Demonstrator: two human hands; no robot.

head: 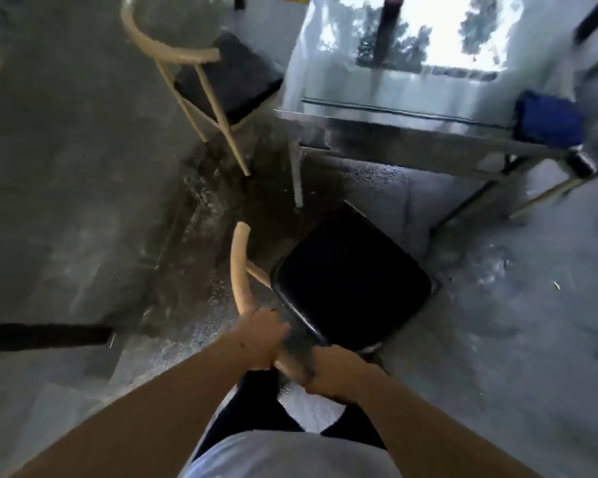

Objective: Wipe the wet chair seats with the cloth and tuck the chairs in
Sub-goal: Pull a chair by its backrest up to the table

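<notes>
Near chair [351, 274], black seat, tan curved backrest: left hand [261, 339] and right hand [339, 372] both grip the backrest. Blue cloth [549, 115] lies on far-right table [394, 98]; second chair [221, 77] stands far left.

We see the whole view smeared by motion blur. Our right hand [339, 370] and a dark grey blur hide that part of the near chair's curved backrest [240, 270]; we cannot tell whether the blur is a cloth. The blue object [549, 117] on the table [394, 129] is too blurred to identify
</notes>
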